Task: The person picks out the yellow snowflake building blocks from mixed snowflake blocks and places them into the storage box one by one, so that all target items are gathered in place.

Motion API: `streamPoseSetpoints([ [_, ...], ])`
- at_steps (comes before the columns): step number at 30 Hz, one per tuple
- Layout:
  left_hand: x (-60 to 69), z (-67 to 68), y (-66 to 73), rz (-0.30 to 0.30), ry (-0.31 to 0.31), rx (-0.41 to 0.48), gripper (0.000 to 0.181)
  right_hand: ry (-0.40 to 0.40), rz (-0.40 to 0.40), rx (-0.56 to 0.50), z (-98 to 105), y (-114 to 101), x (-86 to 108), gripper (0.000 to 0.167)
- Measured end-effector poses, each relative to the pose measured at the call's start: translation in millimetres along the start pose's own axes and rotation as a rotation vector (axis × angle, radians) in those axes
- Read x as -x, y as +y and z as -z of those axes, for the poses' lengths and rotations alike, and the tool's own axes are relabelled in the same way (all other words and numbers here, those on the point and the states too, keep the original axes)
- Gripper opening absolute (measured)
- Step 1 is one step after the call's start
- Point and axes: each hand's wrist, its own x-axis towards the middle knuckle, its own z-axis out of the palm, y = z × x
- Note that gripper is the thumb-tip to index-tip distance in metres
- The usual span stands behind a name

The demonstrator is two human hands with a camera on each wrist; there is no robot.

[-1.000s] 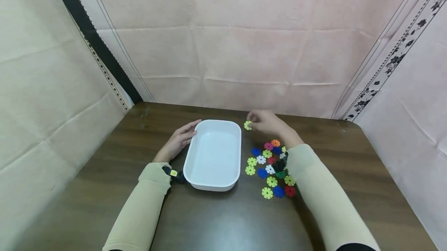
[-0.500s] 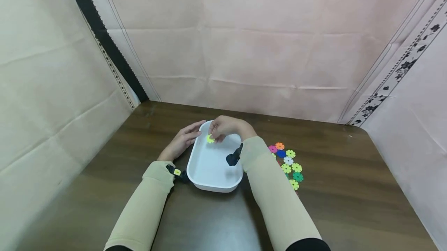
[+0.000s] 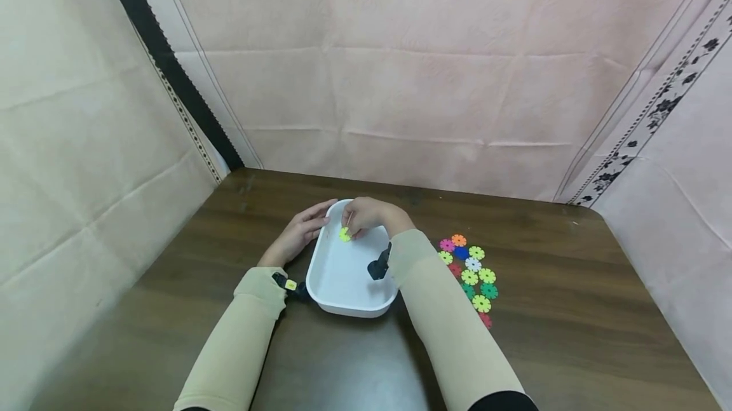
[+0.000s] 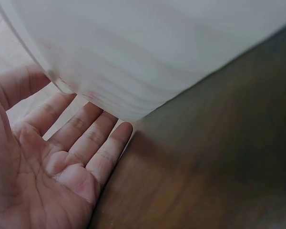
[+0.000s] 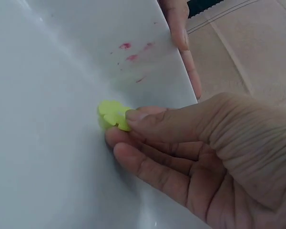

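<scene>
A white rectangular plastic tray stands on the table. At its far left corner my left hand touches the outer wall and rim; its fingers look mostly straight in the left wrist view. My right hand is inside the tray at the far end. Between thumb and forefinger it pinches a yellow-green flower-shaped disc, held close to the tray's inner corner. Small pink-red marks show on the tray wall there. The right sleeve and wrist strap cover part of the tray's right side in the head view.
Right of the tray, several flower-shaped discs lie loose on the brown wooden table, among them an orange disc, a blue disc and a green disc. The right forearm hides some. Pale cloth hangs behind the table.
My right hand has carried the yellow-green disc leftward from beyond the loose discs into the tray, then lowered slightly. My left hand stays at the tray's corner. The head view has shifted slightly.
</scene>
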Motion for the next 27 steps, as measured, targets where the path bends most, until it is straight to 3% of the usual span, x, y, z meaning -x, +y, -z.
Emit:
streamPoseSetpoints([
  [4, -0.4, 0.1, -1.7, -0.002, 0.002, -0.006, 0.054, 0.021, 0.001, 0.035, -1, 0, -0.6, 0.022],
  [11, 4.5, 0.7, -1.5, -0.008, 0.000, 0.006, 0.053, 0.060, 0.080, 0.220, -1, -6, 1.4, 0.027],
  [21, 1.1, -5.9, -2.9, 0.004, -0.001, 0.030, 0.052, 0.099, 0.172, 0.262, 10, -7, 23.4, 0.033],
  [27, 0.7, -3.7, -1.2, -0.002, 0.022, 0.010, 0.051, 0.157, 0.251, 0.202, 26, 1, 47.8, 0.035],
])
